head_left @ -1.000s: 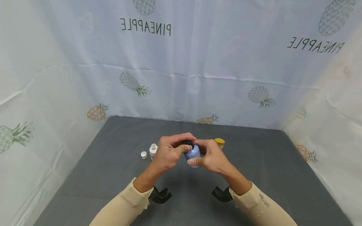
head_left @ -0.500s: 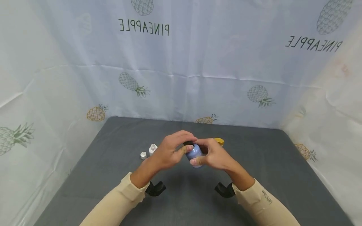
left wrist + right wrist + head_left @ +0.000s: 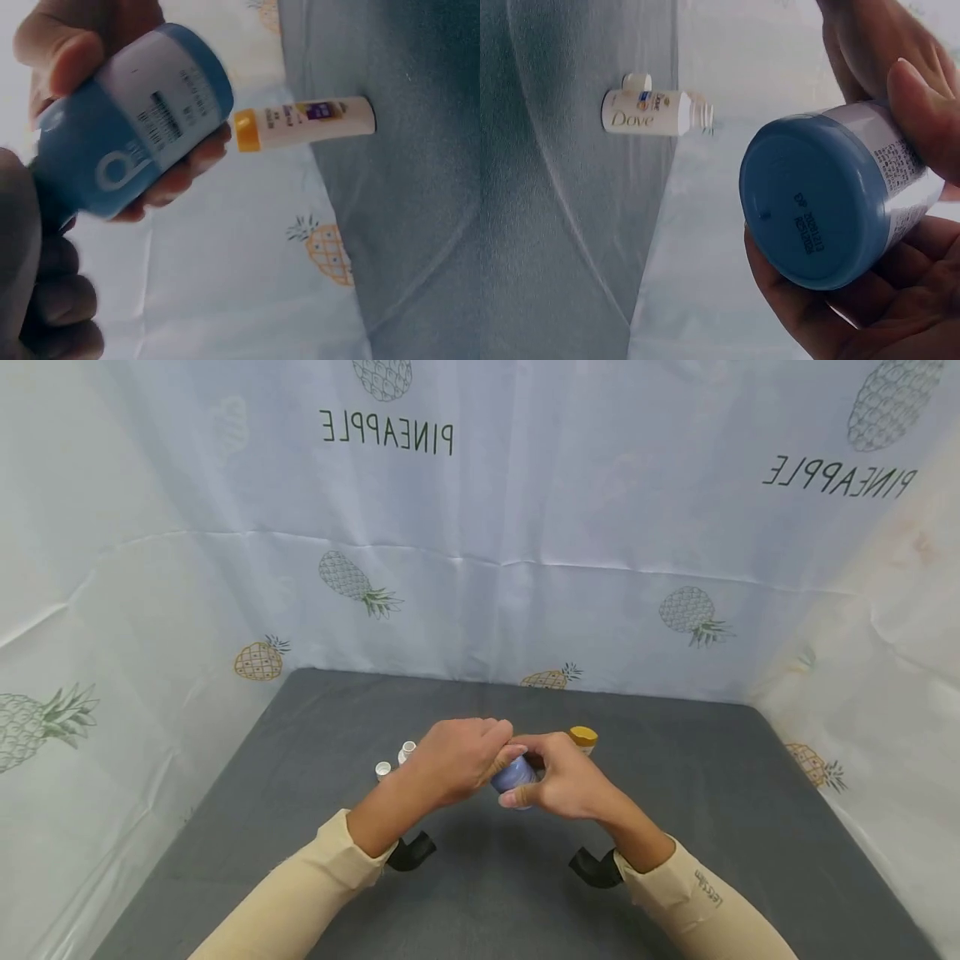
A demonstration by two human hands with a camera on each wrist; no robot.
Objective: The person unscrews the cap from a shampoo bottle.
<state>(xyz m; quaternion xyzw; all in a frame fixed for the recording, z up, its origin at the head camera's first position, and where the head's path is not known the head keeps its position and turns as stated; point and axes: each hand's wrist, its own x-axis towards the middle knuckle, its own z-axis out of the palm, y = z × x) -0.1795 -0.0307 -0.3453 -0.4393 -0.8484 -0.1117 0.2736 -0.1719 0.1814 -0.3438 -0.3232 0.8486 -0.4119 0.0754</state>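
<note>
A small blue bottle (image 3: 513, 773) with a white label is held above the grey table, seen close up as the blue bottle (image 3: 131, 127) and, from below, its base (image 3: 810, 202). My right hand (image 3: 558, 772) grips its body, thumb underneath. My left hand (image 3: 457, 760) is curled over the bottle's top, covering the dark cap. In the left wrist view the bottle tilts and the right hand's fingers (image 3: 64, 56) wrap behind it.
A small white Dove bottle (image 3: 406, 752) stands uncapped at the left, its white cap (image 3: 382, 769) beside it; the same Dove bottle (image 3: 652, 112) shows in the right wrist view. A cream bottle with a yellow cap (image 3: 582, 737) stands behind my right hand. Pineapple-print cloth walls surround the table (image 3: 750, 827).
My left hand has closed further over the bottle's top, hiding the dark cap that showed before. Both hands have stayed at about the same spot above the table.
</note>
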